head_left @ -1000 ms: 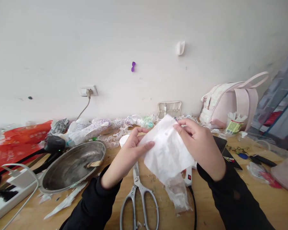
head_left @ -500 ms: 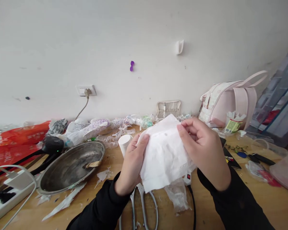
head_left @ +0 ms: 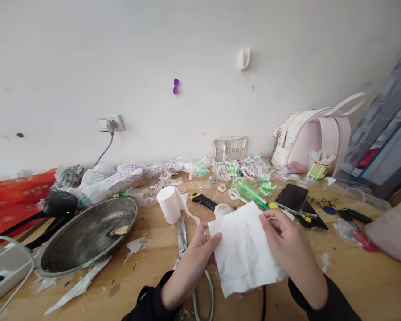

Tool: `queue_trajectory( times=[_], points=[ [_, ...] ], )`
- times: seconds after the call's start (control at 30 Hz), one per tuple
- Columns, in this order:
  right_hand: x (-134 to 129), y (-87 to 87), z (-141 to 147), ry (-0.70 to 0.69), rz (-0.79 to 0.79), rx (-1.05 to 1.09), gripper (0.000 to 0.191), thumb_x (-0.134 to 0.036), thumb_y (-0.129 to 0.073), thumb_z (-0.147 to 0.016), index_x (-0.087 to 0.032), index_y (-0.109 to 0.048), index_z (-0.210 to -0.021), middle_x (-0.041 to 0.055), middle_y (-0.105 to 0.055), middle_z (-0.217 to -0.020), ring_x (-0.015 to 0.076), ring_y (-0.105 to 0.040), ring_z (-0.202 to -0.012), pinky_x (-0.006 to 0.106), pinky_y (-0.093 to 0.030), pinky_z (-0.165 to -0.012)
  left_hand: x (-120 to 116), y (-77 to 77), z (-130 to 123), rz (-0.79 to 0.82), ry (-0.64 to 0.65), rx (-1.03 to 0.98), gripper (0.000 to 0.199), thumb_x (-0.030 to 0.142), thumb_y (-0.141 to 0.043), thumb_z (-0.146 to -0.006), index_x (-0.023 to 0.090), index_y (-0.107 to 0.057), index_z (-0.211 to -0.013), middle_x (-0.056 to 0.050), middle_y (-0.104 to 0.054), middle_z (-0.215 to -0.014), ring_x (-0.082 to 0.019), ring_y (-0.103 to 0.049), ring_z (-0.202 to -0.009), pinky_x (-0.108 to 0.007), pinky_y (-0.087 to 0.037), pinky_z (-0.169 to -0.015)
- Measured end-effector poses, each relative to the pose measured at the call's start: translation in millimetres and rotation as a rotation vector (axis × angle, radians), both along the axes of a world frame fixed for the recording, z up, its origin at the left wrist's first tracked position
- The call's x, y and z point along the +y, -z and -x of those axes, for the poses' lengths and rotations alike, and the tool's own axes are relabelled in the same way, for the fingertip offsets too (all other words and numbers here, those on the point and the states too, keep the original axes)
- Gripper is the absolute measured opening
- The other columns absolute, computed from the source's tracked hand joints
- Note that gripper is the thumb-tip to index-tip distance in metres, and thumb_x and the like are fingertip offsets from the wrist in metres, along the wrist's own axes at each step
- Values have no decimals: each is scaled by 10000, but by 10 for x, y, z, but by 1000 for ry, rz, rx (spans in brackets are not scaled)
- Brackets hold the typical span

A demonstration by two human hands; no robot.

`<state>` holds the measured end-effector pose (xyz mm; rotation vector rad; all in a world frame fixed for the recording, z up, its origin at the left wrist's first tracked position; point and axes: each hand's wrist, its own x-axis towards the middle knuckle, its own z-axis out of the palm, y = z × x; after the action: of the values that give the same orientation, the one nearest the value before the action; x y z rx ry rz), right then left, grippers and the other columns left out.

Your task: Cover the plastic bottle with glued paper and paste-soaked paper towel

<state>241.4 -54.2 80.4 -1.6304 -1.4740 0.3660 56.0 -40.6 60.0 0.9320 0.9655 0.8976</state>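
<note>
Head view shows you holding a white paper tissue [head_left: 245,252] between both hands, low over the wooden table [head_left: 354,285]. Your left hand [head_left: 195,263] pinches its left edge, thumb on top and fingers closed underneath. Your right hand [head_left: 289,247] grips the upper right edge, fingers curled shut on the sheet. The tissue is flat, a little creased, and carries no print you can read.

Under your left hand lie steel scissors [head_left: 183,243], blades pointing away from you, the handles partly hidden by your wrist. Just beyond them stands a white tissue roll [head_left: 169,204] on its side with a torn strip trailing. Near it lies a black and yellow utility knife [head_left: 205,201]. Beyond the tissue lie a green transparent tube [head_left: 250,191] and small tape rings. A dark phone [head_left: 291,197] lies face up just beyond your right hand.

Left of all this sits a metal pan [head_left: 87,234], with torn paper scraps around it. At the far left lies a red plastic bag [head_left: 18,196] with white lettering too blurred to read. A pink handbag [head_left: 312,138] leans against the wall at right; beside it a small cup [head_left: 317,169] bears a green and yellow label you cannot read. 1 plug sits in the wall socket [head_left: 109,122].
</note>
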Motion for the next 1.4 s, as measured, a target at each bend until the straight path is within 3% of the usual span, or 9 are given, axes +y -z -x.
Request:
queue_trajectory(
  times=[0.13, 0.27, 0.37, 0.47, 0.53, 0.67, 0.9, 1.23, 1.4],
  points=[
    [-17, 194, 20, 48, 51, 72, 223, -411, -439, -803, -209, -489, -723, -27, -539, -466, 140, -483, -396, 225, -338, -373, -47, -4, 8, 41, 2, -72, 455, 391, -612, -682, 230, -298, -968, 59, -497, -678, -92, -501, -607, -212, -385, -573],
    [-37, 266, 29, 40, 52, 9, 213, -382, -442, -813, -211, -504, -704, -29, -536, -464, 145, -486, -399, 237, -341, -381, -26, 84, 13, 32, -23, -3, 409, 388, -565, -695, 260, -234, -899, 92, -454, -638, -60, -408, -483, -177, -284, -472],
    [-22, 319, 18, 59, 55, -36, 211, -377, -444, -815, -209, -520, -714, -31, -537, -464, 150, -506, -425, 240, -365, -413, 6, 171, 15, -78, 25, 66, 384, 411, -521, -704, 264, -190, -831, 108, -430, -596, -50, -293, -403, -181, -197, -423],
    [9, 385, 13, 56, 81, -71, 228, -382, -423, -823, -203, -533, -735, -25, -538, -466, 154, -511, -428, 240, -370, -410, -6, 182, 29, -218, 36, 245, 212, 362, -427, -771, 251, -253, -820, 106, -294, -547, -71, -240, -424, -194, -187, -422],
    [26, 428, 18, 48, 94, -106, 240, -381, -405, -830, -201, -538, -744, -16, -547, -482, 159, -526, -441, 241, -375, -411, -44, 156, 41, -287, 21, 387, 80, 316, -335, -826, 237, -329, -832, 83, -277, -567, -89, -266, -465, -204, -227, -445],
    [44, 483, 37, 62, 98, -207, 223, -362, -396, -830, -202, -542, -775, 3, -595, -542, 177, -567, -491, 257, -395, -463, -116, 136, 59, -384, -19, 566, 192, 302, -243, -870, 218, -415, -845, 23, -425, -671, -129, -394, -594, -243, -329, -562],
    [40, 488, 76, 118, 168, -439, 242, -324, -363, -845, -207, -574, -823, 34, -639, -574, 222, -604, -535, 274, -350, -443, -112, 256, 92, -462, 16, 756, 212, 214, -230, -857, 207, -442, -865, -26, -520, -733, -177, -486, -670, -293, -360, -659],
    [49, 585, 162, 75, 220, -607, 228, -233, -373, -858, -196, -586, -784, 64, -683, -649, 238, -642, -592, 278, -320, -442, -76, 341, 25, -514, 92, 1026, 299, 65, -205, -803, 158, -466, -918, -86, -586, -754, -182, -560, -669, -287, -389, -641],
    [54, 607, 187, 57, 218, -650, 279, -245, -335, -868, -211, -591, -761, 44, -670, -581, 228, -633, -531, 279, -289, -409, -69, 296, -13, -522, 157, 1186, 331, 54, -197, -803, 130, -481, -955, -126, -621, -785, -213, -597, -697, -307, -392, -638]
  ],
)
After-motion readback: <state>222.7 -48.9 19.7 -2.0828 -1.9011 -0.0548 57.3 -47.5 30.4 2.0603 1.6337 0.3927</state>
